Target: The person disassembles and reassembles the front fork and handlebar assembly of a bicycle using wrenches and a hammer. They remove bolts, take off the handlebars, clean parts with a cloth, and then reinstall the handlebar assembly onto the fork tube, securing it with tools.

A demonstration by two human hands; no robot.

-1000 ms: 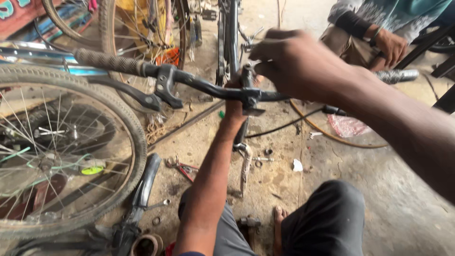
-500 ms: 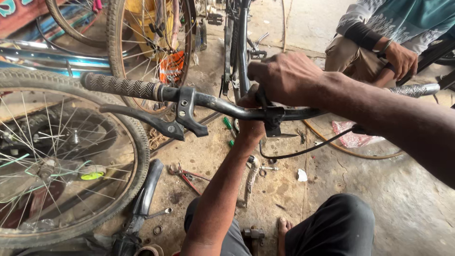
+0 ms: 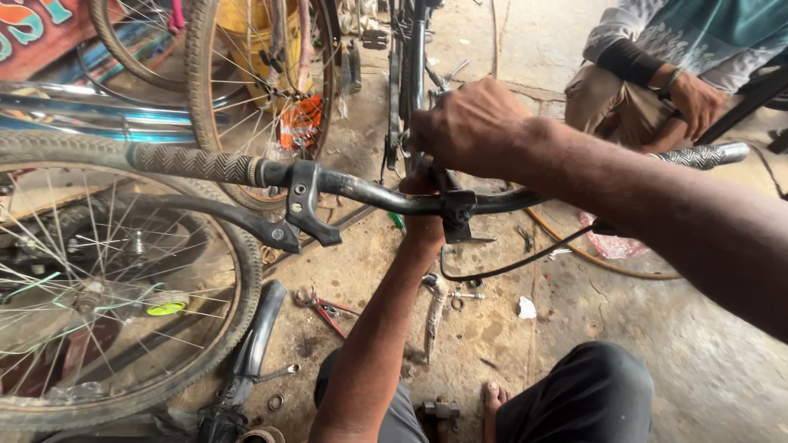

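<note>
The black handlebar (image 3: 386, 195) is now seen closer and lower in the view than half a second ago, and its clamp at the middle (image 3: 456, 215) has drifted toward the centre of the picture; the work at the stem is judged to be under way and not finished. The right hand (image 3: 472, 127) is kept over the clamp, its grip pressed together around something at the top of the stem, though what is pinched cannot be told. The left hand (image 3: 423, 220) is brought up from below to the bar just left of the clamp; most of it is hidden behind the bar, so its grip cannot be told. The brake lever (image 3: 246, 220) hangs from the bar at 9 o'clock of the clamp.

An orange packet (image 3: 300, 121) is seen through the spokes of the upright wheel (image 3: 263, 90) at 11 o'clock. A painted red board with pale blue lettering (image 3: 37, 29) fills the corner at 10 o'clock. A crumpled pink wrapper (image 3: 611, 244) lies on the floor (image 3: 698, 353) at 3 o'clock, a small white scrap (image 3: 526, 308) at 5 o'clock. Another person's hand (image 3: 696, 100) rests at 1 o'clock.
</note>
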